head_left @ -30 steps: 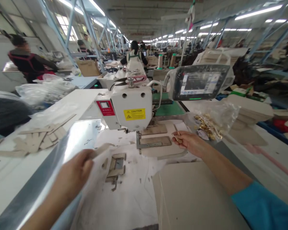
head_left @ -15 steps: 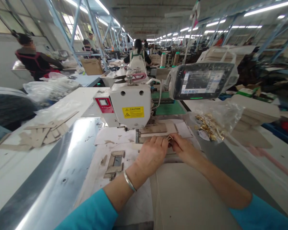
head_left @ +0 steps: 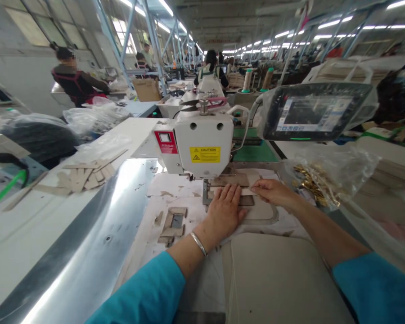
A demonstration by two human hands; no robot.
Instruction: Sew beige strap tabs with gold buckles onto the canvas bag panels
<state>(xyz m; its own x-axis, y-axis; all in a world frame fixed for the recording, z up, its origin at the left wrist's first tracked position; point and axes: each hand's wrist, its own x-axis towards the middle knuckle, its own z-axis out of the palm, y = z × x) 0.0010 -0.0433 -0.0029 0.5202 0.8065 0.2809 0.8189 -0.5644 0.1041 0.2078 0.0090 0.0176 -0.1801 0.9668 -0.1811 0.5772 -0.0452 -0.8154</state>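
Observation:
My left hand lies flat, fingers stretched forward, over a narrow beige strip and the metal clamp frame under the sewing machine head. To its right, the fingertips of my right hand pinch the strip's right end. A beige panel with a rounded edge lies beneath the clamp. The left part of the strip is hidden under my left fingers. Closer to me is a large beige panel.
A bag of gold-coloured metal pieces lies right, below a control screen. Loose beige strips are piled left. A small rectangular frame sits on the white sheet. Several co-workers sit farther back, one person at left.
My hands were together around a small gold-coloured metal piece; now they are apart. The left has flattened onto the clamp, and the right holds the strip's end. The view has turned left.

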